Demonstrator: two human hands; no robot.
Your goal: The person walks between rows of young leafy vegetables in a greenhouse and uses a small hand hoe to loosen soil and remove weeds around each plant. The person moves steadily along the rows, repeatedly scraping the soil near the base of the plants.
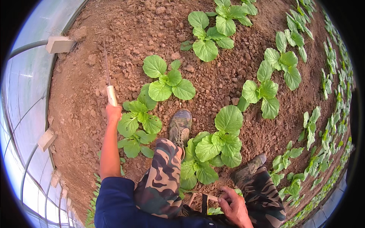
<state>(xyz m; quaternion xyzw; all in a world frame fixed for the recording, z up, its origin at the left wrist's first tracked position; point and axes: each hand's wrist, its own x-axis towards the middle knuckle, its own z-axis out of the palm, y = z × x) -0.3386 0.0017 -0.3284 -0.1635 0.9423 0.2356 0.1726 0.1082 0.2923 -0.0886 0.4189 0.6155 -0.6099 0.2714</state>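
At the left, my left hand (pixel 113 113) grips the pale wooden handle of a hand tool (pixel 111 95). Its long, thin metal blade reaches forward over the bare soil, and its exact shape is hard to tell from this angle. Young leafy cabbage-type plants (pixel 139 119) grow just to the right of that hand. Low between my legs, my right hand (pixel 234 205) has loosely curled fingers, with thumb and forefinger apart and nothing visible in them. Beside its fingertips lies a wooden bar (pixel 212 197) with a black strap (pixel 204 203) across it; contact is unclear.
Rows of green plants (pixel 219 139) stand between and around my camouflage-clad legs. One shoe (pixel 180 125) is planted close to leaves. Clods cover the brown soil (pixel 122 45). Along the left run plastic sheeting (pixel 31 82), curved poles and blocks (pixel 59 44).
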